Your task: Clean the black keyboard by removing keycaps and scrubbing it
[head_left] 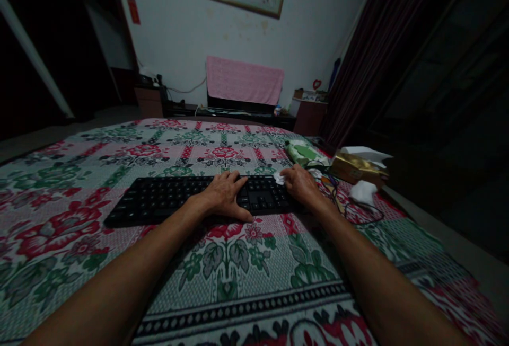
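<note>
A black computer keyboard (159, 198) lies flat on a floral-patterned cloth (226, 266). Across its middle rests my left hand (225, 196), fingers spread and thumb apart, holding nothing. My right hand (300, 183) is at the keyboard's right end, its fingers closed on a crumpled white tissue (279, 178). That tissue touches or hovers just over the upper keys near the number pad; I cannot tell which. Part of the keyboard is hidden under both hands.
Right of my right hand are a green-and-white tissue pack (304, 152), a gold box (356, 168), a white crumpled wad (363, 192) and a loose dark cable (363, 221). Beyond the cloth, a pink towel (244, 80) covers a screen-like object by the wall.
</note>
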The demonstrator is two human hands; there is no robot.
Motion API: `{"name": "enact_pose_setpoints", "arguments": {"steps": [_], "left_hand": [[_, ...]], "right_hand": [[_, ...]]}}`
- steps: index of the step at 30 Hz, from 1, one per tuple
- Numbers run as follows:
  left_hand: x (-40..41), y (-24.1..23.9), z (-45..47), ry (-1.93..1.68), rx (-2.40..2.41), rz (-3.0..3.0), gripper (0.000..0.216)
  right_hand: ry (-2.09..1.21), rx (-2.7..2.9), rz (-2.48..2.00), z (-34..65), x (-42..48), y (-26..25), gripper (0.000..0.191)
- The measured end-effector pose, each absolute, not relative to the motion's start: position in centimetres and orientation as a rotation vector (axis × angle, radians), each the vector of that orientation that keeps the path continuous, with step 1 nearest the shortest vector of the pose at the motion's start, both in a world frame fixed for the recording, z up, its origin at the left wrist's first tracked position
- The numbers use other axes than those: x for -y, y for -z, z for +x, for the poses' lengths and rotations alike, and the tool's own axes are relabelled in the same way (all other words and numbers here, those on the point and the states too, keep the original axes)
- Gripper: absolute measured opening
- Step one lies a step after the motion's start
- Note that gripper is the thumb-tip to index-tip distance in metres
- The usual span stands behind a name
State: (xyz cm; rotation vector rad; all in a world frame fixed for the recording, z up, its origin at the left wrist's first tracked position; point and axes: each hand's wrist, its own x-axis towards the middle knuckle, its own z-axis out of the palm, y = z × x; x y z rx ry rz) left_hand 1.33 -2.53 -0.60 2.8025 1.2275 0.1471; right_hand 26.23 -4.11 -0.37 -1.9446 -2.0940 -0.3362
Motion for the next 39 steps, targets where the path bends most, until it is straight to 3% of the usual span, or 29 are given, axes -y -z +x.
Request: {"name": "enact_pose_setpoints", "arguments": {"steps": [7, 14, 21, 32, 36, 39], "left_hand": [[2.5, 0.7, 1.3, -0.171, -1.234, 2.796, 0.113], [2.5, 0.9, 1.4, -0.190, -1.247, 2.788, 0.112], [2.5, 1.0, 1.4, -0.195, -1.247, 2.807, 0.111], [2.5, 1.1, 1.5, -0.201, -1.264, 2.834, 0.111], [2.5, 1.2, 1.4, -0.225, -1.254, 2.833, 0.111], [2.5, 1.2, 1.4, -0.225, -1.247, 2.828, 0.111]], "right_hand": [[0.232, 2.274, -1.616, 25.0, 4.1, 0.6, 0.030], [0.215, 2.210, -1.725, 25.8, 4.2, 0.6, 0.028], [0.248, 1.783, -1.780, 28.3, 3.6, 0.3, 0.037], [0.180, 2.174, -1.825, 27.6, 4.2, 0.2, 0.031], [0.015, 2.074, -1.897, 28.0, 4.5, -0.9, 0.026], [0.077, 1.867, -1.916, 28.4, 4.4, -0.8, 0.028]]}}
